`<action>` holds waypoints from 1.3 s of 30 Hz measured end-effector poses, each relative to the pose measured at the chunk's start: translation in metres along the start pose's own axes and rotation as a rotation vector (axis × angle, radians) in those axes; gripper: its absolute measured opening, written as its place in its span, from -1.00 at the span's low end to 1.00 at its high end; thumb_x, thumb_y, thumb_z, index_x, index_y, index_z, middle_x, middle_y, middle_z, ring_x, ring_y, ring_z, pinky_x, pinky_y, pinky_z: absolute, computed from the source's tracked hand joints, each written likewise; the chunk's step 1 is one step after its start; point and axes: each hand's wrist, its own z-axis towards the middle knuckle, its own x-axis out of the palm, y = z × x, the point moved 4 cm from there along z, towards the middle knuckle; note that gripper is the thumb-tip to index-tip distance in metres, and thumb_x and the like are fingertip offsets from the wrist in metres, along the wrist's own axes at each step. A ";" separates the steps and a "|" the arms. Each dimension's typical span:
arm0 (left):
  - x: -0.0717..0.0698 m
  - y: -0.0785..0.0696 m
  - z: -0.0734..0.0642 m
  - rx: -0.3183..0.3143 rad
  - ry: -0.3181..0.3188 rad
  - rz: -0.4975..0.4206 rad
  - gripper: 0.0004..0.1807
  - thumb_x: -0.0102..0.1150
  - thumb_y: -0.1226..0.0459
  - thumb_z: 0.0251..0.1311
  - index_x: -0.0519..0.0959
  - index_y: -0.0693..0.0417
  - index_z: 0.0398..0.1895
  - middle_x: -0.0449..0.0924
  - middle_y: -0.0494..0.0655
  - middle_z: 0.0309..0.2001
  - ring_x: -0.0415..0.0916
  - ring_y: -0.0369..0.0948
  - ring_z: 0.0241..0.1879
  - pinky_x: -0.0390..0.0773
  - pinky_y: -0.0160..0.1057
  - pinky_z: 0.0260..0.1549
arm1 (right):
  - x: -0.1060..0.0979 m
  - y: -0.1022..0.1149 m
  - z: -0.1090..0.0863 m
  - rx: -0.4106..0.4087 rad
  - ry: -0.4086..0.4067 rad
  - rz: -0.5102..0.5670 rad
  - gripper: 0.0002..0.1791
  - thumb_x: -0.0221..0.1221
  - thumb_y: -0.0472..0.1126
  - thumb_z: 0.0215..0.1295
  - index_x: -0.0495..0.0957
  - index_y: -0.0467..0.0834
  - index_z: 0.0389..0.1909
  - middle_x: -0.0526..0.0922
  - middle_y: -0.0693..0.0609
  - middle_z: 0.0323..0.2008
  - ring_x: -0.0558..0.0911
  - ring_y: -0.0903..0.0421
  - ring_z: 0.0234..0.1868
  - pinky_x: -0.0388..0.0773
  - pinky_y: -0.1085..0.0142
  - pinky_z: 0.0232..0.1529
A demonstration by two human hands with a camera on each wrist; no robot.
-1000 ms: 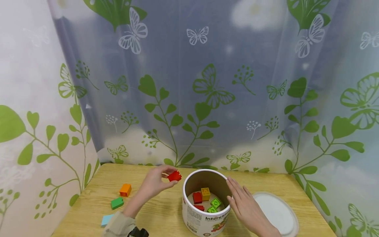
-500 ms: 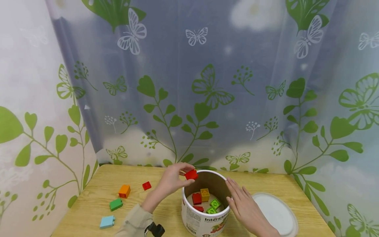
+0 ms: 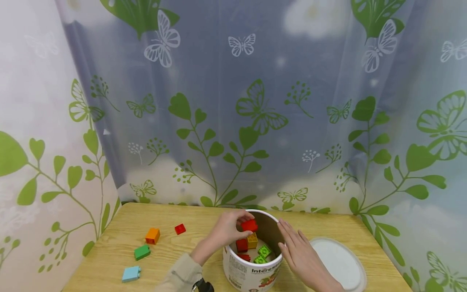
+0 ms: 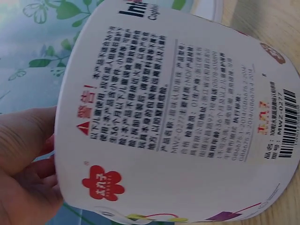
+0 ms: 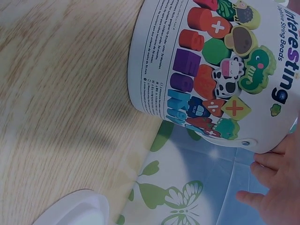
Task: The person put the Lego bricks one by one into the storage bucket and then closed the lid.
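Observation:
In the head view my left hand (image 3: 229,229) pinches a red toy brick (image 3: 249,225) between thumb and fingers, inside the mouth of a white round tub (image 3: 233,271). On the tub's floor lie a yellow brick (image 3: 252,241), red bricks (image 3: 241,245) and light green bricks (image 3: 264,250). Straight fingers of my right hand (image 3: 304,255) rest against the tub's right rim. The left wrist view shows the tub's printed wall (image 4: 187,117), which hides most of the held brick. From the right wrist, fingers (image 5: 267,161) touch the tub's edge.
To the left on the wooden table (image 3: 109,243) lie an orange brick (image 3: 152,235), a small red brick (image 3: 180,229), a green brick (image 3: 142,252) and a light blue brick (image 3: 131,274). A white round lid (image 3: 339,263) lies right of the tub. A patterned curtain (image 3: 219,121) hangs behind.
My left hand has carried the red brick rightward from beside the tub, over its rim and down into its mouth. My right hand has stayed at the rim.

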 end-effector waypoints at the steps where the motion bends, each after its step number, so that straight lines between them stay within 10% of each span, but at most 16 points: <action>1: 0.002 0.001 0.000 -0.001 0.008 0.000 -0.64 0.50 0.36 0.09 0.67 0.14 -0.02 0.71 -0.05 -0.16 0.65 -0.15 -0.15 0.69 -0.29 -0.15 | 0.000 0.000 0.000 -0.002 -0.002 0.000 -0.40 0.01 -0.05 0.58 0.25 -0.21 0.52 0.26 -0.09 0.52 0.31 -0.06 0.48 0.30 -0.13 0.42; 18: 0.013 -0.007 -0.004 0.051 0.054 0.188 -0.63 0.52 0.29 0.08 0.69 0.08 -0.01 0.72 -0.12 -0.12 0.64 -0.22 -0.18 0.63 -0.36 -0.17 | -0.001 0.001 0.001 -0.004 -0.012 0.005 -0.39 0.05 -0.09 0.56 0.25 -0.20 0.52 0.27 -0.08 0.52 0.31 -0.05 0.48 0.32 -0.15 0.40; 39: -0.021 0.005 -0.018 0.036 -0.133 -0.053 -0.75 0.33 0.33 0.29 0.68 0.13 0.03 0.72 0.01 -0.06 0.68 -0.01 -0.10 0.71 -0.04 -0.10 | -0.001 0.004 0.000 -0.047 -0.053 -0.045 -0.41 0.09 -0.11 0.52 0.30 -0.24 0.48 0.36 -0.12 0.46 0.38 -0.06 0.44 0.41 -0.15 0.32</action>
